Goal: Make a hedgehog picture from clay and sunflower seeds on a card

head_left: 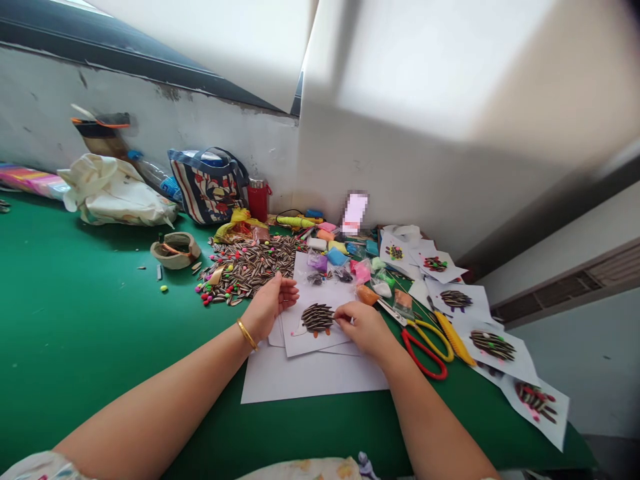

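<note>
Here's the seed hedgehog [317, 319], centre stage on a small white card [300, 344], snout line pointing left with a pink nose at its tip, dark striped seeds packed over its back and 2 orange-brown feet below. The card lies on larger white paper [315, 383] on the green table [100, 347].

And the right hand [364, 325] is right in there, thumb and fingertip pinched together at the rear edge of the spines; whether a seed sits between them, I can't tell. The left hand [270, 300] hovers by the card's far-left edge, fingers loosely curled and apart, gripping nothing.

The step in hand looks like placing or straightening a seed at the back end. The move calls for a light, exact touch, lining up with the neighbouring spines without nudging them, and a card that doesn't slide.

Just outward, the loose seed heap [255, 260] spreads on the left, mixed with bright little balls; colourful packets [337, 257] crowd behind the card. To the right, red-and-yellow scissors [425, 340] lie beside a yellow cutter [454, 337], then at least 5 other seed pictures [493, 345].

Any writing? Nothing legible: the blue bottle label [171, 188] is too small, the phone screen [355, 212] is blurred out, and the striped bag [210, 187] shows no readable brand.
</note>
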`<act>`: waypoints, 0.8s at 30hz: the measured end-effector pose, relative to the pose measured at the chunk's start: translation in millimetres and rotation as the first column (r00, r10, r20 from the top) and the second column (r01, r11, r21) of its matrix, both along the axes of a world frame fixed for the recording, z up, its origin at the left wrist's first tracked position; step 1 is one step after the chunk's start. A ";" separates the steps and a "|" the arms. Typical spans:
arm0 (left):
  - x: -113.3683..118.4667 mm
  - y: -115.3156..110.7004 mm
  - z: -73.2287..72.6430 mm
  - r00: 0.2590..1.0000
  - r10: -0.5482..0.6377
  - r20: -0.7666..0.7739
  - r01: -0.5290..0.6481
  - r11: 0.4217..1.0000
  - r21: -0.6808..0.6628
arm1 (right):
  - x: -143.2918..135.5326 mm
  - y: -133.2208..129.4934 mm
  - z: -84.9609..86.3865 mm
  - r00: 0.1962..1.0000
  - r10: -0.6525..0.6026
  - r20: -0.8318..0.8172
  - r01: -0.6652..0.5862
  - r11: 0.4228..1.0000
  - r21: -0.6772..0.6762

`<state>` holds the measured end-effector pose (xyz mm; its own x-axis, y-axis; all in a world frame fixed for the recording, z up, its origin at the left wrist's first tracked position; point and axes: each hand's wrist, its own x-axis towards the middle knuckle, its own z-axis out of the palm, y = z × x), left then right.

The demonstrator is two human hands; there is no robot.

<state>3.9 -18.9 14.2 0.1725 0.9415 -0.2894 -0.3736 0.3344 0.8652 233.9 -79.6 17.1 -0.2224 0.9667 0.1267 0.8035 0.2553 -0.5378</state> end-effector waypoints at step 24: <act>0.6 -0.6 2.5 1.000 -0.008 -0.009 0.008 1.000 -0.002 | -4.1 3.7 -16.8 0.989 0.059 0.137 -0.073 0.992 0.098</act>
<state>4.5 -19.5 16.7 0.1774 0.9397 -0.2925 -0.3627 0.3387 0.8682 229.7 -75.9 0.3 -0.3073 0.9327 0.1889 0.8460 0.3587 -0.3946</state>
